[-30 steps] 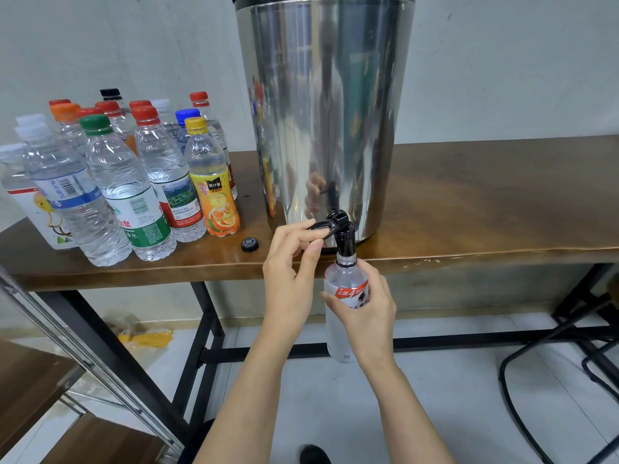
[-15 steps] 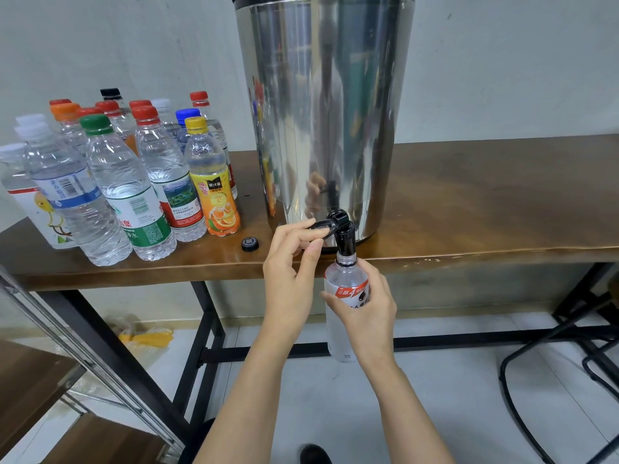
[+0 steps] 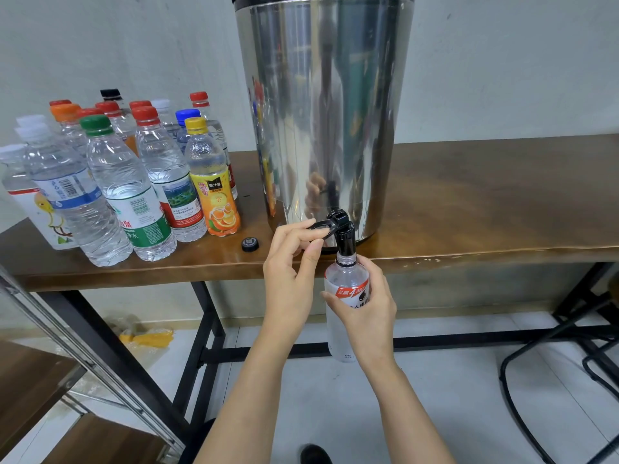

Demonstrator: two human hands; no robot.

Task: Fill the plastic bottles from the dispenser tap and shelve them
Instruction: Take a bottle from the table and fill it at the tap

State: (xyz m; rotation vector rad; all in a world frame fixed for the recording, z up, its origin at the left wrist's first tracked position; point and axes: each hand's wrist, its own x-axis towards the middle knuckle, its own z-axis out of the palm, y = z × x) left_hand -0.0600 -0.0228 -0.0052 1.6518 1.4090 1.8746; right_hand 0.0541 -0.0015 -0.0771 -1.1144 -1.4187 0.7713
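Now, capped bottles (image 3: 134, 182) crowd the table (image 3: 485, 202) at nine o'clock of the steel dispenser (image 3: 321, 112), with a black cap (image 3: 250, 244) beside them. At the dispenser's six o'clock, the left hand (image 3: 289, 279) pinches the tap lever (image 3: 323, 225), and the right hand (image 3: 370, 316) grips the uncapped bottle (image 3: 346, 277) just below it.
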